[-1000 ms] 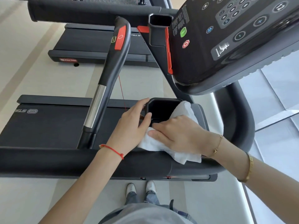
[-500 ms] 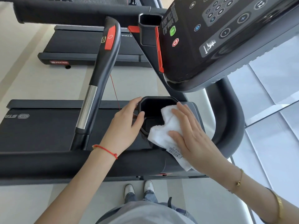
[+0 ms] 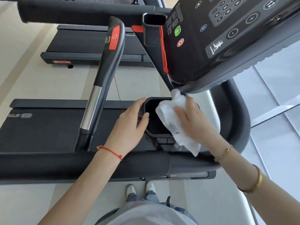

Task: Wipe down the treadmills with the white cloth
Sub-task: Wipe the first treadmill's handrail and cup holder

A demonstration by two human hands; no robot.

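Two hands | right hand [image 3: 194, 120] fingers flat on white cloth [image 3: 168, 114] | left hand [image 3: 129, 125] fingers gripping cup holder [image 3: 158, 135], bottom unseen

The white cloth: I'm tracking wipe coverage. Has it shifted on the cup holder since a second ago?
Yes. The white cloth went from the cup holder's near rim to its far right rim.
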